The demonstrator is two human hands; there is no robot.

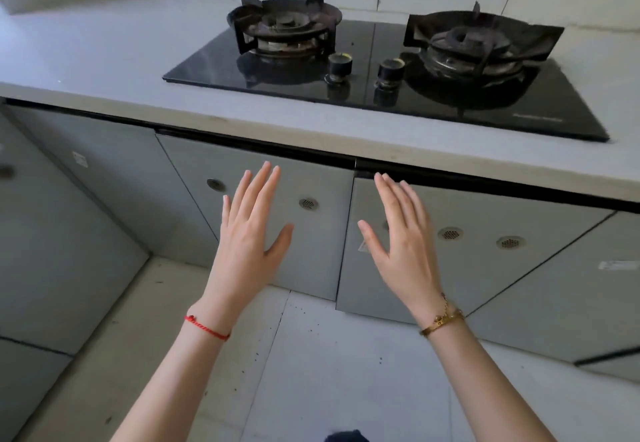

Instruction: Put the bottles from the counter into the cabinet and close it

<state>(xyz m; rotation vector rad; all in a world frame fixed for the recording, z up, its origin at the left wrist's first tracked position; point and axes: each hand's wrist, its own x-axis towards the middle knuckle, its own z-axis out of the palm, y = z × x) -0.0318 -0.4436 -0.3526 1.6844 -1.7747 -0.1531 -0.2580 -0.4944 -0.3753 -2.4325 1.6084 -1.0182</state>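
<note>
Two grey cabinet doors sit under the counter (104, 70). The left door (311, 251) and the right door (485, 268) both appear shut, the right one standing slightly proud at its left edge. My left hand (249, 230) is flat and open in front of the left door, fingers spread. In front of the right door, my right hand (398, 233) is also open with its fingertips near the door's top edge. Whether the palms touch the doors I cannot tell. No bottle is visible on the counter or elsewhere.
A black glass gas hob (381, 74) with two burners and two knobs lies on the counter. More grey cabinet fronts run to the left (69, 233) and right (571, 285). The floor (311, 372) is pale tile with dark specks.
</note>
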